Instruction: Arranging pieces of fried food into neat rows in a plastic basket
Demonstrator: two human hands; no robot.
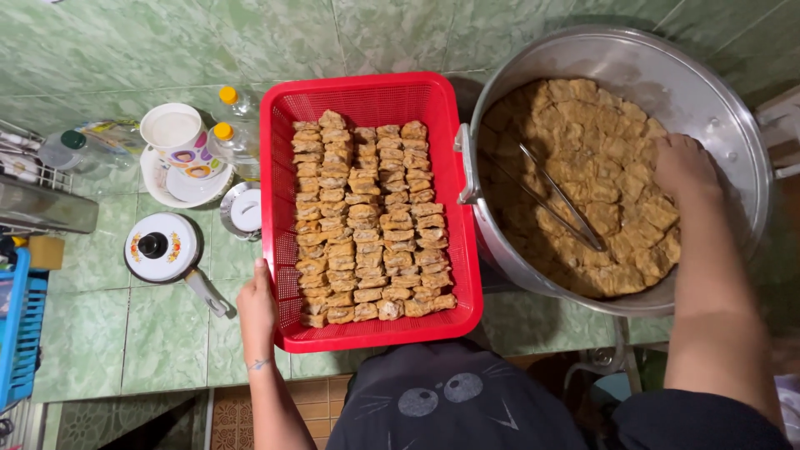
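Observation:
A red plastic basket (367, 100) sits on the green tiled counter, packed with rows of brown fried tofu pieces (367, 225). My left hand (257, 304) grips the basket's near left corner. To the right stands a large metal pot (708, 100) full of the same tofu pieces (583, 133) in brownish liquid. My right hand (683, 167) reaches down into the pot, fingers among the pieces; whether it holds one is hidden. Metal tongs (558, 200) lie across the tofu in the pot, untouched.
Left of the basket are a white pot lid with a black knob (160, 247), a white cup on plates (173, 132), two yellow-capped bottles (227, 133), a small round lid (245, 210), a blue crate (21, 329) and a dish rack (33, 167). The counter's edge runs below the basket.

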